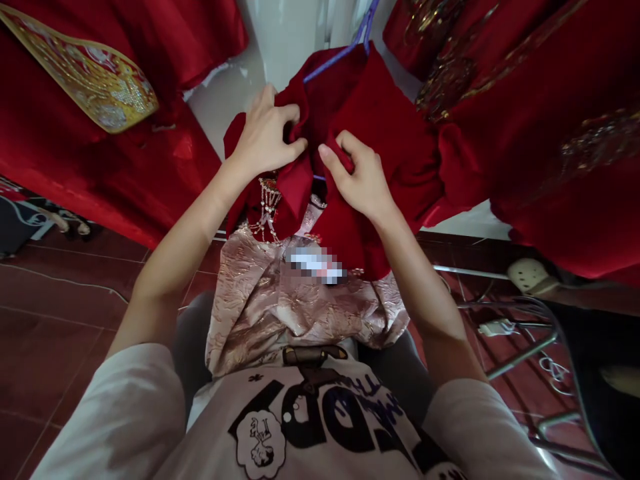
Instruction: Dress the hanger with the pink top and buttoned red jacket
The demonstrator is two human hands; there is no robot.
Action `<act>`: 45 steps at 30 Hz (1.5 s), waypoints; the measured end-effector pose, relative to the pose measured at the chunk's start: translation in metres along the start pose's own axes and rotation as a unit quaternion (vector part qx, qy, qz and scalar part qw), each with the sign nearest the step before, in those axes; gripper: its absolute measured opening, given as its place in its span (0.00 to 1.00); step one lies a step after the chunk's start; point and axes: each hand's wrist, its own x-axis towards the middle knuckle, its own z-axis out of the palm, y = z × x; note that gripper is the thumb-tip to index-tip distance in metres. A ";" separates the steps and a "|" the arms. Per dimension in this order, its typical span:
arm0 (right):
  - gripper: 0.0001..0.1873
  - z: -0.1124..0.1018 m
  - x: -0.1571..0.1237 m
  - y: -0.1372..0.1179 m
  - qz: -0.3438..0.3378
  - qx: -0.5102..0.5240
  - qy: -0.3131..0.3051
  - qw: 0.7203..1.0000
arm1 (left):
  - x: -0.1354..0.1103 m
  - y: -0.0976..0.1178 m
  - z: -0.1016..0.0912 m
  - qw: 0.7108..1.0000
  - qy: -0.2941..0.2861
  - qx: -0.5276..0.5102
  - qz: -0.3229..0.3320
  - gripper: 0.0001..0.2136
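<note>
A dark red velvet garment (385,120) hangs in front of me on a purple hanger (367,20). My left hand (265,137) is closed on the red fabric near its collar. My right hand (363,177) pinches a fold of the same fabric a little lower and to the right. Under the red cloth lies a pale pink brocade garment (270,300) that spreads over my lap. A beaded tassel ornament (267,207) dangles just below my left wrist.
Red garments with gold embroidery hang at the left (100,87) and at the right (550,133). A white wall (290,40) stands behind. The floor (60,293) is dark red tile. A metal chair frame (530,347) and a white power strip (530,275) sit at the right.
</note>
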 end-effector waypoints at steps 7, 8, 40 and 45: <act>0.23 0.010 -0.026 0.041 0.009 0.103 0.058 0.993 | -0.051 0.056 0.034 0.990 0.097 -0.024 0.102 0.15; 0.22 0.009 -0.027 0.041 0.012 0.103 0.063 0.993 | -0.057 0.066 0.039 0.991 0.086 -0.029 0.101 0.16; 0.17 0.004 -0.060 0.023 -0.048 0.089 0.139 0.985 | -0.094 0.088 0.045 0.989 0.117 -0.074 0.055 0.05; 0.19 0.005 -0.061 0.021 0.002 0.118 0.119 0.986 | -0.092 0.084 0.047 0.991 0.107 -0.072 0.045 0.04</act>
